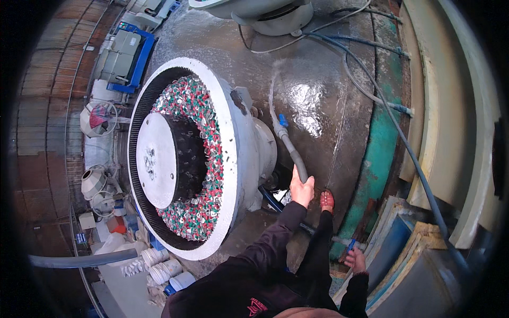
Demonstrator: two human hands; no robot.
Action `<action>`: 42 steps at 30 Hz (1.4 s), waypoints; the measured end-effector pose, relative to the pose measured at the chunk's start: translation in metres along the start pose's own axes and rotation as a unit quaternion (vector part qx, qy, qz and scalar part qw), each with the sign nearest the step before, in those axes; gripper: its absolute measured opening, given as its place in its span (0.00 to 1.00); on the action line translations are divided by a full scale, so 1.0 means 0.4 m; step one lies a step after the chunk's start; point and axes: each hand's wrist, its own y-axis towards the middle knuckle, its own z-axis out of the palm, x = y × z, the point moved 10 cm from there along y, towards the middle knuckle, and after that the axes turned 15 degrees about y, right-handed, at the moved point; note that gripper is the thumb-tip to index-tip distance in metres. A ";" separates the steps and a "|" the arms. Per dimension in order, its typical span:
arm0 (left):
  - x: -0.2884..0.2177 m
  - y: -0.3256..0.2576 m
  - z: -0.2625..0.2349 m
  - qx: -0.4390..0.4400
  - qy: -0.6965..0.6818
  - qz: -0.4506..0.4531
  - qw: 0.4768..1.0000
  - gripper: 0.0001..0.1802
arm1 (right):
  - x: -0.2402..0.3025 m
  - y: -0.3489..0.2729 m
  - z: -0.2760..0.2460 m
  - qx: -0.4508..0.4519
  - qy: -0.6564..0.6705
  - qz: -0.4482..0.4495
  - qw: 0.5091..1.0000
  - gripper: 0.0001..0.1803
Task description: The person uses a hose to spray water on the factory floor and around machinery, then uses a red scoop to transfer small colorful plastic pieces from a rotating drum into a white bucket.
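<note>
Fingers (295, 177) of the left hand (302, 192) are wrapped around one flexible grey hose (289, 146), fitted with one blue lever (283, 121); water (272, 90) is sprayed from its tip. Wet floor (313, 69) is bordered by one white-rimmed tub (227, 159) of red, green and clear pieces (213, 169) and one green strip (370, 183). The right hand's (356, 261) fingers are curled near one blue-handled valve (351, 244); contact cannot be told.

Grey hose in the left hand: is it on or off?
On, it appears: a whitish stream shoots from the grey hose near its blue handle.
</note>
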 end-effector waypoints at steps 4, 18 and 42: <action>-0.023 0.012 0.001 -0.004 -0.006 -0.018 1.000 0.37 | -0.062 0.008 -0.003 -0.019 -0.041 0.022 0.999 0.23; -0.028 -0.007 -0.063 -0.061 0.213 0.027 0.975 0.38 | 0.113 0.017 0.137 0.034 -0.027 -0.070 0.997 0.21; 0.862 -0.802 -0.741 -0.038 0.251 -0.099 0.962 0.42 | -0.364 -0.112 0.411 0.133 -0.406 -0.122 0.896 0.14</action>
